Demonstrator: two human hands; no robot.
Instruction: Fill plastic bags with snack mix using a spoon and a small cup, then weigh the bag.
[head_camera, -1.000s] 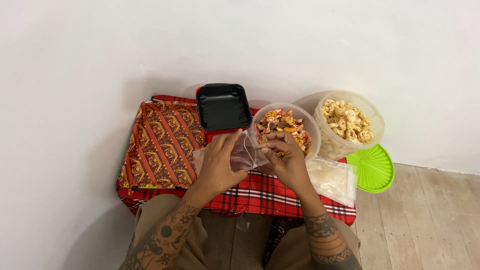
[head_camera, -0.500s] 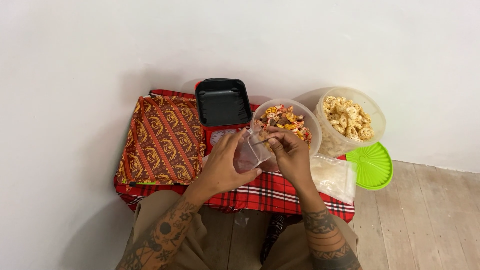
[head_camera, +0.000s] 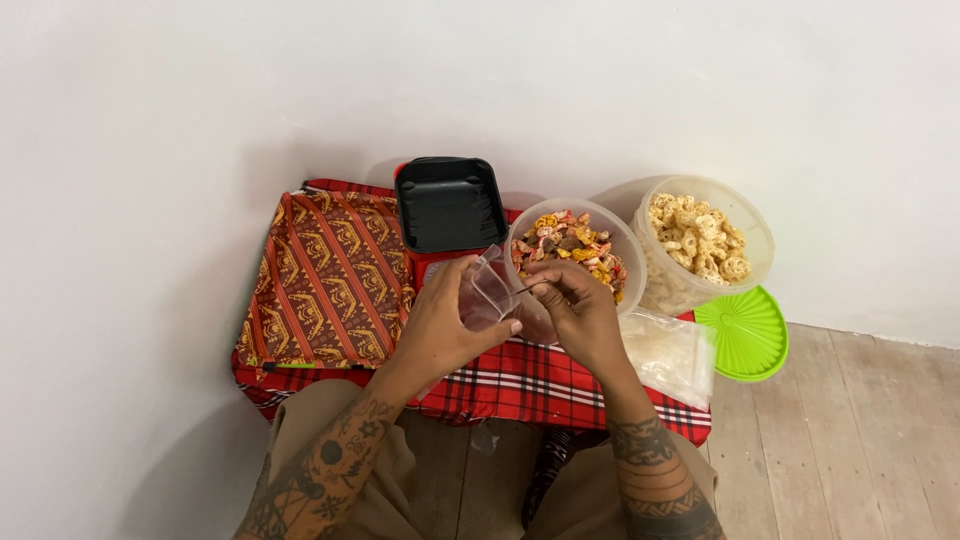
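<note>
While the left hand (head_camera: 445, 320) grips a clear bag (head_camera: 492, 292), the right hand (head_camera: 578, 308) pinches its rim.

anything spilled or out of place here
Nothing spilled. The green lid lies off its tub, half past the table edge. Both hands, left and right, hold a small clear bag by the mixed snack tub.

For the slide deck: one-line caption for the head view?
Both hands, left hand and right hand, hold a small clear bag.
</note>
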